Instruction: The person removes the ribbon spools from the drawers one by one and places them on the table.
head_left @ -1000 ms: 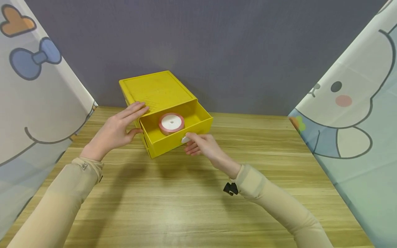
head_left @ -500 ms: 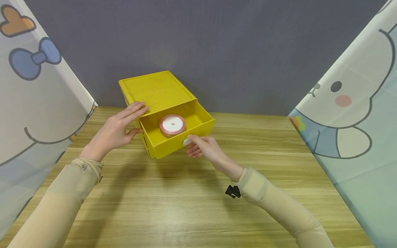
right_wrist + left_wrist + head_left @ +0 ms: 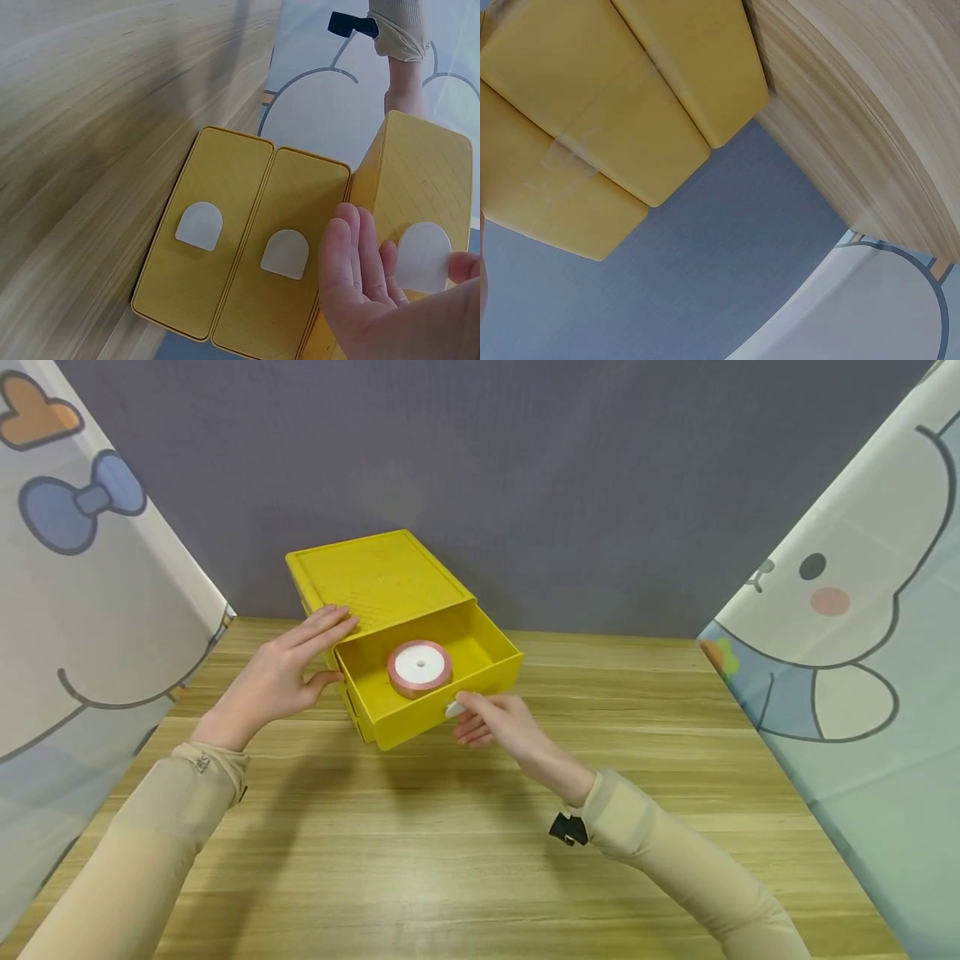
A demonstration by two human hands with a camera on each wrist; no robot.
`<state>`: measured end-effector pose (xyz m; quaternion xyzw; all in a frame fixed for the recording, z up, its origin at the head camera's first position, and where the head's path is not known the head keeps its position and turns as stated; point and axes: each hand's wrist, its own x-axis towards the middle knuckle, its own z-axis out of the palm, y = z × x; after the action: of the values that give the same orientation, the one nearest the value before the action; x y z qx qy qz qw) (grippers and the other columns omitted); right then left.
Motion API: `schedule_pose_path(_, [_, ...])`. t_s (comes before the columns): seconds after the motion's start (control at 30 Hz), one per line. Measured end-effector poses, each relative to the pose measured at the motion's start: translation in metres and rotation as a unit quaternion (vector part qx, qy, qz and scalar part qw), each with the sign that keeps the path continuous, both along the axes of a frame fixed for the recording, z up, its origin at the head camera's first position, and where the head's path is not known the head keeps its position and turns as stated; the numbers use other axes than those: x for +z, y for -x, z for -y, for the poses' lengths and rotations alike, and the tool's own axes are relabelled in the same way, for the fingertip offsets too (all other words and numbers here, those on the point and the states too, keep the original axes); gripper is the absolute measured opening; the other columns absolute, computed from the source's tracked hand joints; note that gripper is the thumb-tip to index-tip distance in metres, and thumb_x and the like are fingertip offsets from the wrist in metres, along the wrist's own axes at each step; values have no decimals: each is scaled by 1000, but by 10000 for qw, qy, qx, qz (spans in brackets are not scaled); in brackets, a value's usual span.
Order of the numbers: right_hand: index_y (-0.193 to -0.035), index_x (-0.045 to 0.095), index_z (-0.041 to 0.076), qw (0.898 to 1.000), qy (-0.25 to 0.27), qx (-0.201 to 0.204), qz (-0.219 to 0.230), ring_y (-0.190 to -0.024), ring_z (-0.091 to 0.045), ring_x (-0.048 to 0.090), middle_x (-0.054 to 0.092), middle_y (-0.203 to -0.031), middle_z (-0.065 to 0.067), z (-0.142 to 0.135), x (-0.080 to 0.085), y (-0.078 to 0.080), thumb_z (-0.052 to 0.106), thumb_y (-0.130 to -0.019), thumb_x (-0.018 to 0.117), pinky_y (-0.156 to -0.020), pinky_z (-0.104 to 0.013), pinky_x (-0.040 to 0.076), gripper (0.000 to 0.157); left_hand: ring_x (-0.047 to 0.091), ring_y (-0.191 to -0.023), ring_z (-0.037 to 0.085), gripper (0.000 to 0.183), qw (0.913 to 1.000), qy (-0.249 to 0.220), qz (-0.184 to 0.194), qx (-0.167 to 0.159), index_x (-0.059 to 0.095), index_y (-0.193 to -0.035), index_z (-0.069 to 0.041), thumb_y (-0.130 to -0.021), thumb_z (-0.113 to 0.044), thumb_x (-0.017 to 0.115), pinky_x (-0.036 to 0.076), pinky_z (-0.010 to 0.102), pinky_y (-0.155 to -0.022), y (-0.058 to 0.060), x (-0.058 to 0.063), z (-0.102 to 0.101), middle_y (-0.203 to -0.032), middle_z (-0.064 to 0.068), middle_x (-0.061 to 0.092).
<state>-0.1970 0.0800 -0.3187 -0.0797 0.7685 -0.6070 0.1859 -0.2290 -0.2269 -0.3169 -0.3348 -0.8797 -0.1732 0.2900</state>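
Observation:
A yellow drawer cabinet [image 3: 378, 577] stands turned at an angle on the table. Its top drawer [image 3: 416, 718] is pulled partway out, and a spool of pink ribbon [image 3: 420, 667] with a white face lies flat inside. My right hand [image 3: 504, 725] pinches the white handle [image 3: 424, 259] on that drawer's front between thumb and index finger, its other fingers loose below. Over the cabinet's front left corner lies my left hand [image 3: 281, 672], fingers straight on the top and thumb at the side. In the left wrist view only the cabinet's yellow side [image 3: 592, 112] shows well.
Two lower drawers with white handles, the middle drawer [image 3: 300, 187] and the bottom drawer [image 3: 225, 165], are closed. Behind the wooden table [image 3: 450, 860] rises a grey wall [image 3: 525, 485]. Printed cartoon curtains [image 3: 847, 693] border both sides.
My right hand has drawn the top drawer a little farther out towards me, and the ribbon spool has come along with it. My left hand has stayed on the cabinet.

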Motion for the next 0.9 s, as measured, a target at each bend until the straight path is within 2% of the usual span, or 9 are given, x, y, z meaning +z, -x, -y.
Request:
schedule_pose_path(0.2, [-105, 66, -7, 10000, -16, 40, 11, -72, -15, 68, 71, -94, -23, -3, 0, -2, 35, -97, 51, -79, -37, 62, 46, 41, -139, 30, 78, 10000, 4, 18, -11, 50, -140, -9, -69, 6, 79, 41, 48, -110, 0, 0, 0, -145, 16, 48])
schedule_pose_path(0.47, [-101, 65, -8, 9999, -39, 92, -36, -75, -20, 69, 72, -91, -22, -6, -2, -7, 34, -97, 50, -77, -35, 62, 45, 41, -139, 29, 79, 10000, -16, 11, -21, 50, -140, -9, -68, 7, 79, 41, 47, -110, -1, 1, 0, -145, 17, 48])
schedule_pose_path(0.7, [-98, 65, -9, 9999, 0, 99, -105, -74, -17, 70, 72, -89, -22, -8, -4, -8, 33, -97, 50, -73, -30, 62, 44, 42, -139, 30, 78, 10000, -11, 15, 13, 50, -140, -9, -69, 6, 79, 42, 49, -108, -1, 1, -1, -145, 16, 48])
schedule_pose_path(0.9, [-99, 65, -9, 9999, -37, 95, -87, -74, -16, 70, 72, -90, -23, -10, -4, -9, 32, -97, 50, -75, -32, 62, 44, 42, -138, 31, 78, 10000, -40, 43, -15, 50, -140, -9, -68, 7, 79, 43, 51, -106, -1, 2, 0, -145, 16, 48])
